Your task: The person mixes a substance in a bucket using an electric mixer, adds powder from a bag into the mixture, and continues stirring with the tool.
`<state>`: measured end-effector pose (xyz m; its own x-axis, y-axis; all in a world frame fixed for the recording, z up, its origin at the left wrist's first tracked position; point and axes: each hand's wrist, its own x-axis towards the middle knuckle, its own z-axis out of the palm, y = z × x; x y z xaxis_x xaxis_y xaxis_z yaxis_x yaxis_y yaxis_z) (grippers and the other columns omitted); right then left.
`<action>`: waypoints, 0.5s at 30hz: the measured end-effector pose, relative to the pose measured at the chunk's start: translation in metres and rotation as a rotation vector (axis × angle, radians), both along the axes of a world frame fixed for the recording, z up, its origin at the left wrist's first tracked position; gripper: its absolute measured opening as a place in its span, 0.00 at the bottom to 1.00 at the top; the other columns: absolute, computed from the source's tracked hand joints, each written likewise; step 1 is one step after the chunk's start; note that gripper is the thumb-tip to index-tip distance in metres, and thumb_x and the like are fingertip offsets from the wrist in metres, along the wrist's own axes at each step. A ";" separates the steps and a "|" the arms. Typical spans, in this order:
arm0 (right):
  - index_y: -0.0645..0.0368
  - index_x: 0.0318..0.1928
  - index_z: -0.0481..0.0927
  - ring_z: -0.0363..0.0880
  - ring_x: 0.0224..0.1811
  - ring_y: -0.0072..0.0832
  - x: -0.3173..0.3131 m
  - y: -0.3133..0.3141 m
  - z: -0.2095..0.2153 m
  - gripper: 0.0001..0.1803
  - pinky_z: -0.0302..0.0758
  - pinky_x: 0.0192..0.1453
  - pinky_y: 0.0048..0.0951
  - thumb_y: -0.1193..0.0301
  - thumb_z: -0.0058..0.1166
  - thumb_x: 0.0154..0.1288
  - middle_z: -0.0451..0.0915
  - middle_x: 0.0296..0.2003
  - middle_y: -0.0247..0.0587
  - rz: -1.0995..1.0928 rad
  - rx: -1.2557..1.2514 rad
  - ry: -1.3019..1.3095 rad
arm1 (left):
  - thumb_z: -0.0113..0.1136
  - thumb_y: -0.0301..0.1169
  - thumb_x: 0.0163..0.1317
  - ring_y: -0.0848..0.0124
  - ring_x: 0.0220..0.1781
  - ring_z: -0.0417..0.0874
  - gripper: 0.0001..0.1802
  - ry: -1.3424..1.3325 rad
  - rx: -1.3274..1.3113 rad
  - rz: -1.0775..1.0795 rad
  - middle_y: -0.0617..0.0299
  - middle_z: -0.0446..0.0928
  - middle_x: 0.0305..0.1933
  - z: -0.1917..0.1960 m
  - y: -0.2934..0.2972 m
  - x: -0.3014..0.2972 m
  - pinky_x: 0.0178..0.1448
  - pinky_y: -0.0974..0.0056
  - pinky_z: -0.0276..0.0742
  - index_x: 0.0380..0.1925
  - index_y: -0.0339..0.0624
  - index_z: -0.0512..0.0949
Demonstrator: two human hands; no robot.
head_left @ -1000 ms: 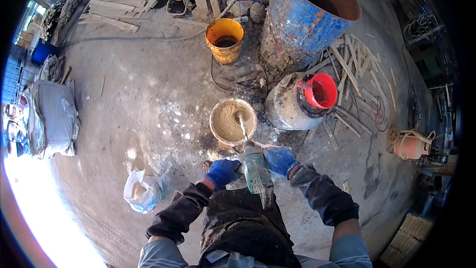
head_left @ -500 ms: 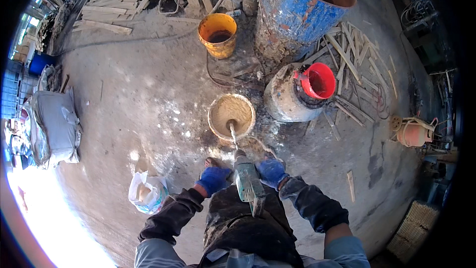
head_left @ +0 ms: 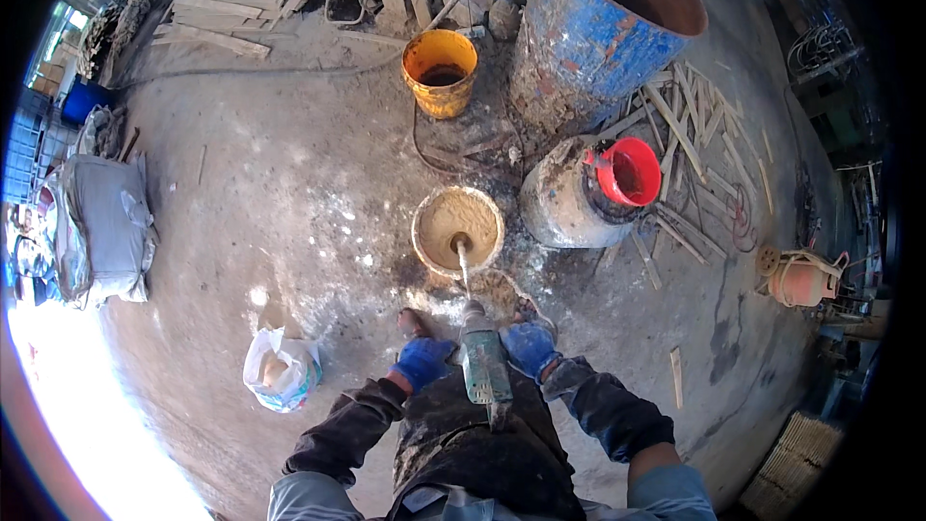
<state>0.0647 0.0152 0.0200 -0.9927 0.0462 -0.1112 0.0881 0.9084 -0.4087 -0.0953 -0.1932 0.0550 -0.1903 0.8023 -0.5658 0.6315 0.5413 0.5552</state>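
At lower centre the left hand (head_left: 422,363), in a blue glove, has its fingers wrapped round one side grip of the green mixer drill (head_left: 484,367) and the right hand (head_left: 530,348) clasps the other, steadying its shaft upright in the sandy mortar bucket (head_left: 457,231) just above on the floor.

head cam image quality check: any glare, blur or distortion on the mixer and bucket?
Head view: blown-out glare at the lower-left rim, washing out floor near the white bag; strong fisheye bending toward the black rim, so the blue drum leans; centre fairly sharp and evenly lit: left hand and right hand on the mixer drill, shaft in the mortar bucket.
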 end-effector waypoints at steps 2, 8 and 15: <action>0.52 0.35 0.75 0.78 0.25 0.37 0.000 0.003 0.006 0.05 0.72 0.29 0.40 0.69 0.51 0.56 0.75 0.22 0.38 0.014 -0.036 0.018 | 0.58 0.43 0.52 0.52 0.40 0.82 0.16 0.001 0.031 0.007 0.50 0.81 0.36 -0.001 -0.003 0.001 0.42 0.50 0.75 0.38 0.47 0.78; 0.53 0.33 0.74 0.79 0.27 0.41 0.004 0.005 0.052 0.06 0.72 0.32 0.43 0.68 0.55 0.55 0.77 0.24 0.41 -0.031 -0.061 -0.099 | 0.55 0.41 0.55 0.53 0.35 0.83 0.14 0.057 0.116 -0.057 0.53 0.81 0.31 0.014 0.000 0.008 0.37 0.50 0.75 0.37 0.48 0.78; 0.53 0.32 0.75 0.79 0.26 0.41 0.014 -0.007 0.025 0.06 0.72 0.31 0.45 0.67 0.54 0.55 0.78 0.23 0.41 -0.073 -0.032 -0.048 | 0.54 0.42 0.56 0.53 0.35 0.83 0.14 0.050 0.070 -0.097 0.52 0.82 0.32 0.015 0.000 0.005 0.38 0.50 0.76 0.38 0.49 0.79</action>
